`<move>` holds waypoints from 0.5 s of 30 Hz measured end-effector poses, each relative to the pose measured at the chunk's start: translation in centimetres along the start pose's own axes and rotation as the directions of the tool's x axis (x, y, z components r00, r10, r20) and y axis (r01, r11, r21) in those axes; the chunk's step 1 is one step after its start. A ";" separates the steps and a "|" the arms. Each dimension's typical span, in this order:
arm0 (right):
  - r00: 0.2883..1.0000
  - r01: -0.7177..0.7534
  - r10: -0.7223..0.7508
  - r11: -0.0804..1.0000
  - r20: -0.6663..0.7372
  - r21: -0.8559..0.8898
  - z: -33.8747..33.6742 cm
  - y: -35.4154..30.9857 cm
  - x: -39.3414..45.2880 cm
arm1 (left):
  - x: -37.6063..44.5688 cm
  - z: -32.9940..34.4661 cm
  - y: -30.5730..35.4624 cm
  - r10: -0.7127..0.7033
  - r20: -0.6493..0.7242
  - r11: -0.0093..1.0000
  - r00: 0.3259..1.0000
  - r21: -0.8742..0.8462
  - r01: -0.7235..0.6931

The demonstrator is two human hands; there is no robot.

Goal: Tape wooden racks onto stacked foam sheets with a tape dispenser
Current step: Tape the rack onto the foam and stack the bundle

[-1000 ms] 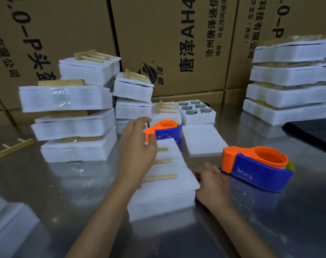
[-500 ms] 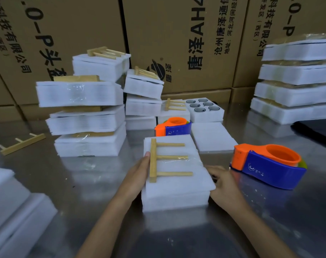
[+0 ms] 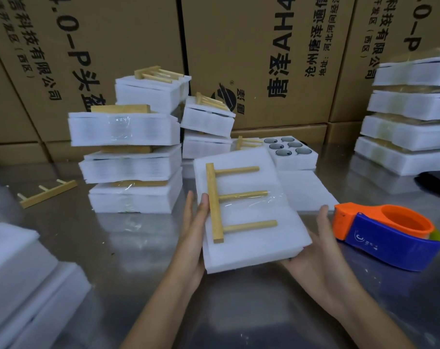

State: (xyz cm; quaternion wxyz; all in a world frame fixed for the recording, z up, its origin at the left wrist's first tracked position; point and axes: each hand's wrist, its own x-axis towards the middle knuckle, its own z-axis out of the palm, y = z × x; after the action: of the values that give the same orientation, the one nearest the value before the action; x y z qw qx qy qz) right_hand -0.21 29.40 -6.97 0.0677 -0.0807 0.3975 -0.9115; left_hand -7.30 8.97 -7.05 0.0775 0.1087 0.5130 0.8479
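A stack of white foam sheets point(image 3: 249, 238) is held off the steel table point(image 3: 128, 250), its far end tilted up. On top lies a wooden rack point(image 3: 215, 202) with three pegs, and a strip of clear tape crosses the middle peg. My left hand point(image 3: 192, 238) grips the stack's left edge, one digit against the rack's spine. My right hand point(image 3: 317, 258) holds the right side from below, one digit raised along the edge. An orange and blue tape dispenser point(image 3: 387, 238) sits on the table just right of my right hand.
Taped foam stacks point(image 3: 128, 157) pile up at the left and more point(image 3: 410, 114) at the right. A loose rack point(image 3: 47, 193) lies far left. A foam tray with round holes point(image 3: 289, 152) and a flat sheet point(image 3: 304, 190) lie behind. Cartons point(image 3: 239, 46) wall the back.
The foam stack with its rack has come up off the table and tilted toward me. My left hand went from the top of the rack to the left edge; my right hand slid under.
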 end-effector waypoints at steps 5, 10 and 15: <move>0.951 0.154 -0.158 0.987 -0.265 -0.035 0.9 -1.6 0.3 | 2.8 0.9 1.1 -0.211 0.031 0.977 0.977 -0.031 0.212; 0.882 0.279 -0.313 0.949 -0.353 -0.145 2.2 -7.4 4.5 | 7.1 -0.5 -0.6 0.186 -0.251 0.710 0.950 0.703 0.047; 0.771 0.206 -0.319 0.944 -0.550 -0.258 1.1 -12.4 14.4 | 9.3 -2.0 -3.0 0.297 -0.272 0.477 0.915 0.872 0.104</move>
State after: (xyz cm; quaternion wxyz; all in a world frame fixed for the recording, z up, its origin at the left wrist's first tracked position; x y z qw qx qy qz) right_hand -14.82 34.29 4.25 -0.1942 0.1428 0.4656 -0.8516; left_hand -16.73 10.88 -9.64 -0.1405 -0.0076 0.8689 0.4746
